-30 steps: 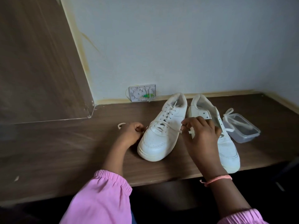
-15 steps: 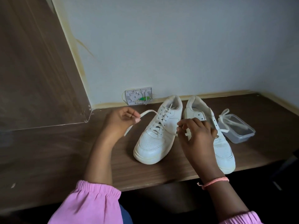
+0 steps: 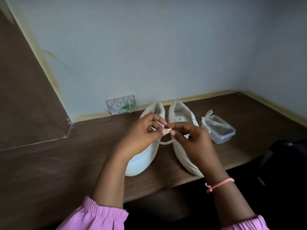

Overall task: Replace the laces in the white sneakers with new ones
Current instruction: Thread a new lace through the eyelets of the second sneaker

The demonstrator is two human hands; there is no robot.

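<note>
From the head camera, two white sneakers stand side by side on the brown surface (image 3: pixel 66 163), toes toward the person. The left sneaker (image 3: pixel 142 161) and the right sneaker (image 3: pixel 181 150) sit close, so both are easy to reach. The left hand (image 3: pixel 141 138) and the right hand (image 3: pixel 194 140) meet above the shoes. Their fingertips pinch the end of a white lace (image 3: pixel 166 130), probably to hold the tip steady for working it. A loop of that lace hangs down between the shoes. A clear tub (image 3: pixel 221 130) sits just beside the right sneaker, with more lace (image 3: pixel 207 116) draped over its rim, likely kept there so it stays handy.

The hands hide most of the eyelets, so I cannot tell how much lacing is left in either shoe. I cannot tell if the pinched lace is old or new. A dark thing at the right edge is cut off.
</note>
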